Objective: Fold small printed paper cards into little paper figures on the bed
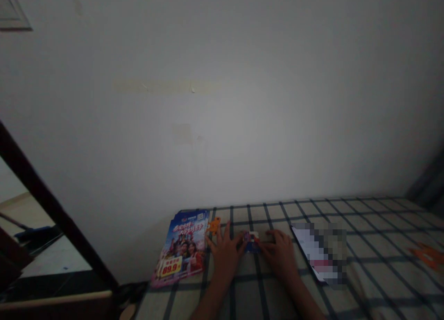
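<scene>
A small folded piece of colourful printed paper (pixel 252 247) in blue, white, red and purple lies on the checked cloth between my hands. At its left edge, my left hand (pixel 225 249) grips it with the thumb and a finger, while the other fingers spread out over the cloth. My right hand (pixel 281 251) pinches the right edge with its fingertips, the remaining fingers curled. The fingertips partly hide the paper, and its exact folds are too small to make out.
Left of my hands lies a stack of printed flyers (pixel 185 250), with an orange cut-out (pixel 214 225) beside it. A phone or tablet (pixel 310 250), partly blurred, lies to the right. Another orange shape (pixel 428 255) is farther right. The wall (pixel 243 102) rises behind the checked cloth (pixel 364 213).
</scene>
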`<action>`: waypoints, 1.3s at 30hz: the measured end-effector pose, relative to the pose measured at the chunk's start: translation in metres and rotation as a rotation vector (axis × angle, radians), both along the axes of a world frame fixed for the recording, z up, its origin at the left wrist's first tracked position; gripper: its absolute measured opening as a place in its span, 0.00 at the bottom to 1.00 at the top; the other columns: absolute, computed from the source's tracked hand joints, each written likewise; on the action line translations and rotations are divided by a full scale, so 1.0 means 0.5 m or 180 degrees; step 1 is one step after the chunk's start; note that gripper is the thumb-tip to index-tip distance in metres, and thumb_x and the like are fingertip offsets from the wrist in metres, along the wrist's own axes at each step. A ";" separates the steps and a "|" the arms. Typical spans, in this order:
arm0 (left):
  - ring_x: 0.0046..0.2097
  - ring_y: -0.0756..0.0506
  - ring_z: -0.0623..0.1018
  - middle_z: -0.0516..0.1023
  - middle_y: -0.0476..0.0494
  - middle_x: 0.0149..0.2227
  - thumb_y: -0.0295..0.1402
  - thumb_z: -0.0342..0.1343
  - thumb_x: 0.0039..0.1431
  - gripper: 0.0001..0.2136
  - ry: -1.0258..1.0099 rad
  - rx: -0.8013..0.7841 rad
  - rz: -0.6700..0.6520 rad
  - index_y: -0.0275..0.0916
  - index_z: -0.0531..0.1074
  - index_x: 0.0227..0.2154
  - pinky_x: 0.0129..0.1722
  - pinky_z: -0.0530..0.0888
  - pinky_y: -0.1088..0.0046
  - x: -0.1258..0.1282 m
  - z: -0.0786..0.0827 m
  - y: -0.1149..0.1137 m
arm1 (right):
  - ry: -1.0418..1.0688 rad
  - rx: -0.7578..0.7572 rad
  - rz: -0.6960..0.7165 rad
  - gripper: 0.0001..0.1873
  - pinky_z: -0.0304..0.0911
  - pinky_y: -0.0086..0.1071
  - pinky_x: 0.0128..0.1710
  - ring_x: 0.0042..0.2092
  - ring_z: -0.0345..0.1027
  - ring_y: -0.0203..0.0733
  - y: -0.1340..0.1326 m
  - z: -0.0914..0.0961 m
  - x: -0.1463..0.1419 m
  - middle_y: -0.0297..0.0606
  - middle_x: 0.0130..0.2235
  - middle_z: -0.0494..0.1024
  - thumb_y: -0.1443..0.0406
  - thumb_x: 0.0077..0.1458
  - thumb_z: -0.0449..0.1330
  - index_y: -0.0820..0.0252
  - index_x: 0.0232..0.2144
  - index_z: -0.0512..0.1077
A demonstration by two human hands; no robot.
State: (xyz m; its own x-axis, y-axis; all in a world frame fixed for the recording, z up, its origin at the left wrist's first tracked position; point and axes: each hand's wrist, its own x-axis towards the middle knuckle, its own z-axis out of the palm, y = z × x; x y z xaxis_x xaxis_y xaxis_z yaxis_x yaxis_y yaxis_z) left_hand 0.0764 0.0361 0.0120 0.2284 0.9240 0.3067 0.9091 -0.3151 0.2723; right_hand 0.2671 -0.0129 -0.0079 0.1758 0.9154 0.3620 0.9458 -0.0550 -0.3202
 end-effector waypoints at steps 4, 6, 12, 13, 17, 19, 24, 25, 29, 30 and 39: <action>0.69 0.27 0.52 0.59 0.54 0.69 0.55 0.49 0.63 0.16 0.0066 0.0037 -0.0034 0.72 0.70 0.52 0.60 0.33 0.27 -0.002 0.005 -0.002 | -0.0259 -0.0038 -0.0223 0.13 0.48 0.57 0.61 0.64 0.52 0.58 -0.002 -0.002 -0.008 0.33 0.61 0.68 0.52 0.62 0.55 0.33 0.44 0.78; 0.69 0.27 0.52 0.59 0.54 0.68 0.54 0.50 0.63 0.16 0.0067 -0.0014 -0.0054 0.71 0.70 0.53 0.60 0.33 0.27 -0.003 0.007 -0.003 | -0.0354 -0.0040 -0.0272 0.14 0.46 0.60 0.62 0.66 0.50 0.58 -0.001 -0.003 -0.010 0.32 0.63 0.65 0.52 0.62 0.56 0.31 0.48 0.75; 0.69 0.27 0.52 0.61 0.52 0.68 0.54 0.50 0.63 0.16 -0.0040 -0.0051 -0.0034 0.70 0.71 0.52 0.59 0.35 0.25 -0.002 0.000 -0.002 | -0.0445 0.0094 -0.0173 0.16 0.47 0.60 0.62 0.65 0.51 0.57 0.004 0.001 -0.008 0.37 0.63 0.65 0.54 0.61 0.58 0.35 0.51 0.73; 0.68 0.27 0.53 0.61 0.52 0.68 0.54 0.49 0.63 0.16 -0.0045 -0.0019 -0.0035 0.70 0.71 0.52 0.59 0.36 0.25 -0.001 -0.001 -0.002 | -0.0464 0.0070 -0.0137 0.17 0.47 0.61 0.62 0.65 0.51 0.57 0.005 0.002 -0.010 0.37 0.64 0.65 0.54 0.61 0.58 0.34 0.52 0.72; 0.67 0.28 0.55 0.61 0.51 0.67 0.54 0.51 0.63 0.16 -0.0018 -0.0004 0.0020 0.70 0.71 0.52 0.59 0.37 0.26 0.000 0.002 -0.004 | -0.0586 -0.0100 -0.0039 0.19 0.42 0.69 0.61 0.67 0.49 0.59 0.004 0.005 -0.023 0.35 0.67 0.60 0.52 0.63 0.54 0.27 0.56 0.66; 0.67 0.28 0.56 0.62 0.51 0.67 0.54 0.51 0.62 0.16 0.0001 -0.0049 0.0053 0.69 0.72 0.52 0.59 0.37 0.26 0.001 0.006 -0.005 | -0.0629 -0.0173 -0.0085 0.20 0.38 0.72 0.60 0.68 0.47 0.61 0.003 0.004 -0.030 0.35 0.68 0.59 0.51 0.63 0.53 0.25 0.57 0.64; 0.68 0.27 0.55 0.61 0.51 0.68 0.54 0.52 0.62 0.16 0.0014 -0.0106 0.0056 0.69 0.71 0.52 0.59 0.40 0.25 0.002 0.007 -0.005 | -0.0719 -0.0202 -0.0246 0.22 0.33 0.74 0.61 0.69 0.44 0.63 0.004 -0.007 -0.037 0.36 0.69 0.56 0.53 0.64 0.52 0.28 0.59 0.63; 0.68 0.27 0.54 0.61 0.52 0.68 0.53 0.52 0.62 0.16 0.0006 -0.0104 0.0050 0.69 0.71 0.52 0.59 0.39 0.25 0.002 0.005 -0.005 | -0.0740 -0.0190 -0.0264 0.22 0.32 0.74 0.61 0.69 0.44 0.63 0.004 -0.009 -0.038 0.36 0.69 0.56 0.53 0.64 0.52 0.29 0.60 0.62; 0.68 0.28 0.55 0.63 0.50 0.67 0.53 0.52 0.62 0.16 -0.0063 -0.0063 -0.0021 0.67 0.72 0.52 0.60 0.37 0.27 0.001 0.001 -0.006 | -0.0760 -0.0197 -0.0321 0.23 0.31 0.74 0.60 0.69 0.45 0.64 0.007 -0.015 -0.038 0.38 0.69 0.56 0.54 0.64 0.52 0.29 0.60 0.61; 0.68 0.29 0.55 0.64 0.49 0.66 0.52 0.52 0.62 0.16 -0.0090 -0.0051 -0.0033 0.66 0.73 0.52 0.60 0.37 0.28 0.001 0.001 -0.007 | -0.0746 -0.0201 -0.0328 0.23 0.32 0.74 0.60 0.69 0.45 0.64 0.007 -0.015 -0.038 0.38 0.69 0.56 0.55 0.64 0.52 0.29 0.61 0.61; 0.67 0.31 0.55 0.66 0.44 0.64 0.54 0.58 0.57 0.16 -0.0262 -0.0196 -0.0204 0.58 0.79 0.45 0.63 0.36 0.33 -0.002 0.009 -0.006 | -0.0549 -0.0215 -0.0673 0.22 0.47 0.65 0.60 0.66 0.52 0.60 0.012 -0.013 -0.023 0.41 0.65 0.63 0.62 0.64 0.52 0.33 0.58 0.67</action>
